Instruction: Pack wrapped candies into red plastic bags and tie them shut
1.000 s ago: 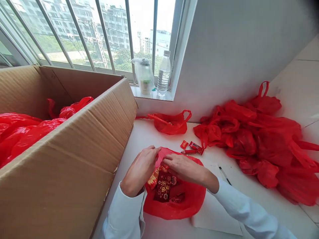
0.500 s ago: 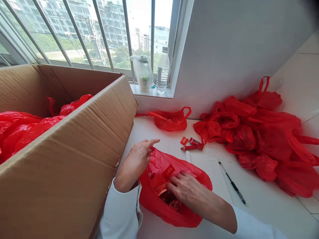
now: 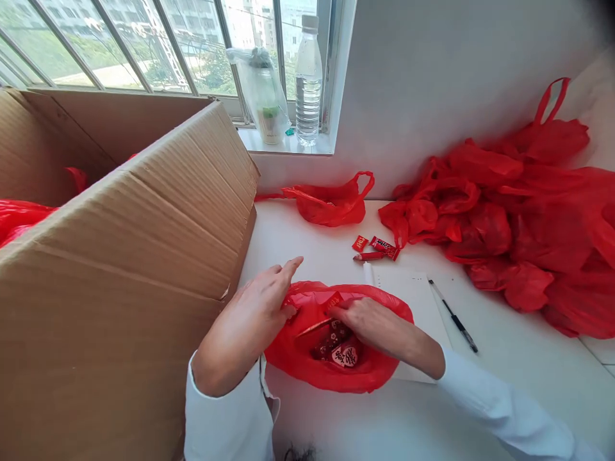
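Note:
A red plastic bag (image 3: 331,381) lies on the white table with its mouth spread wide. Inside it are a dark red patterned packet (image 3: 334,336), a round-labelled wrapped sweet (image 3: 344,355) and a small red packet (image 3: 332,301). My left hand (image 3: 257,307) is at the bag's left rim, fingers stretched out and thumb dipping over the edge. Reaching in from the right, my right hand (image 3: 372,323) has its fingers curled together beside the small red packet. Its fingertips are partly hidden, so what they grip is unclear.
A cardboard box (image 3: 144,256) with red bags stands at the left. Several filled red bags (image 3: 519,237) are heaped on the right. Another red bag (image 3: 331,205) and small wrapped snacks (image 3: 377,248) lie behind. A notebook (image 3: 403,282), a pen (image 3: 454,317) and a water bottle (image 3: 308,89) are nearby.
My view has tilted down. My right hand has drawn back a little within the bag, its fingers now closer together, exposing more of the packets. My left hand stays at the left rim.

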{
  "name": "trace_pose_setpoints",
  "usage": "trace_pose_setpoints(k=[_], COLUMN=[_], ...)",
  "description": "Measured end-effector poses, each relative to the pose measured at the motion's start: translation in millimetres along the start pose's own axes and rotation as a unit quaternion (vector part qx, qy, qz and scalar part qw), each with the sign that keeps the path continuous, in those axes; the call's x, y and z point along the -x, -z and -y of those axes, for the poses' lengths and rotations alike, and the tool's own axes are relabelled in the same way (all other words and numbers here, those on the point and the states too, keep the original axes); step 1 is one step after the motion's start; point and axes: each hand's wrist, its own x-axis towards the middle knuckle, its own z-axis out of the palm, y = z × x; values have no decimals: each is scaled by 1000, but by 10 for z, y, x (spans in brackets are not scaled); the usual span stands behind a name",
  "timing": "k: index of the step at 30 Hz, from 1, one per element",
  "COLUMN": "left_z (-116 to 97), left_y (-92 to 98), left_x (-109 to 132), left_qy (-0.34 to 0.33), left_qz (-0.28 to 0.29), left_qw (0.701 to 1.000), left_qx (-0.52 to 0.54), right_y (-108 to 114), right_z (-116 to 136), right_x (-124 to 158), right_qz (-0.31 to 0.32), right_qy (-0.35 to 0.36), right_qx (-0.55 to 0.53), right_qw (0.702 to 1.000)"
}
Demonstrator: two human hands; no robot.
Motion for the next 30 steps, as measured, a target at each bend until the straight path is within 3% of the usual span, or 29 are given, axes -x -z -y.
trace_pose_setpoints(k=[5, 8, 10, 12, 14, 15, 16, 18, 22, 24, 30], left_z=[-18, 52, 123, 180, 199, 192, 177, 139, 150, 216, 397], left_y=[69, 53, 5, -54, -97, -106, -106, -85, -66, -114, -372], left_x=[34, 5, -27, -63, -89, -96, -99, -95, -93, -111, -142], left_qy=[72, 87, 70, 47, 28, 18, 8, -9, -16, -9, -19], left_qz=[-18, -18, -21, -29, -33, -33, -32, -29, -45, -60, -80], left_qw=[997, 996, 997, 998, 999, 999, 999, 1000, 999, 998, 993], left_qx=[-18, -28, -39, -40, -30, -21, -12, 8, 23, 25, 90], right_y=[-42, 58, 218, 412, 596, 676, 744, 842, 863, 761, 138], right_z=[-123, -114, -105, -143, -275, -382, -514, -817, -1245, -1237, -800], right_x=[-176, -205, -239, -342, -540, -671, -815, -1100, -1448, -1473, -1259], right_qz=[-37, -69, -152, -267, -360, -378, -377, -286, -146, -103, -56], right_qy=[-24, -1, 16, 11, -23, -49, -73, -135, -135, -113, -83], right_qx=[-51, -74, -143, -216, -210, -174, -125, -20, 13, 25, 52], right_qw=[998, 995, 978, 939, 909, 908, 915, 949, 980, 988, 994])
